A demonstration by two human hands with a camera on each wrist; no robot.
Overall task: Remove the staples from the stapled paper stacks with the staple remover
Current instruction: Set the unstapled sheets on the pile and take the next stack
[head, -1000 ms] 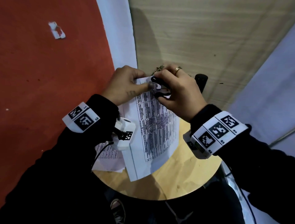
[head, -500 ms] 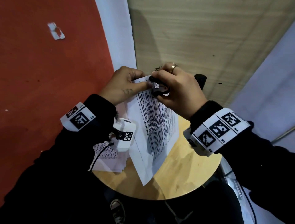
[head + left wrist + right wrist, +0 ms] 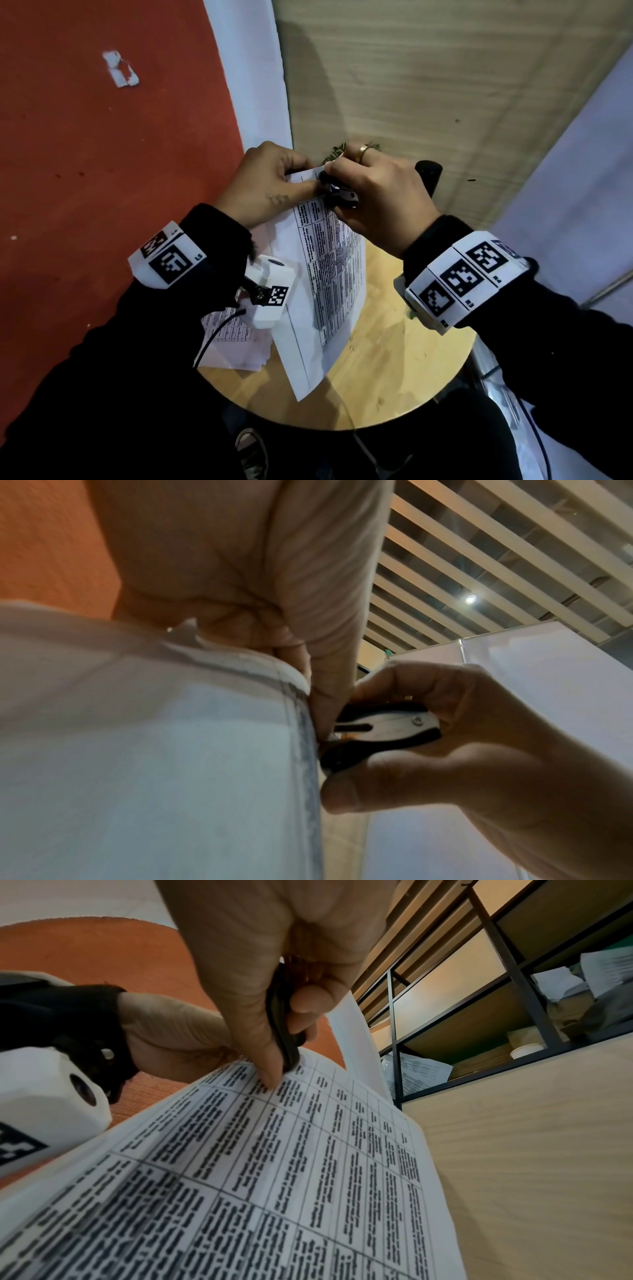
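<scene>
The left hand (image 3: 270, 186) pinches the top corner of the paper stack (image 3: 325, 274) (long axis hanging down toward the round table (image 3: 394, 377)). The right hand (image 3: 380, 202) squeezes the staple remover (image 3: 337, 192), claws pointing left at that corner; the staple seems hidden.

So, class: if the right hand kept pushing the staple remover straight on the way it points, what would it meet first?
Probably the top corner of the stapled paper stack, pinched there by the left hand; the right hand already has the staple remover against it.
</scene>
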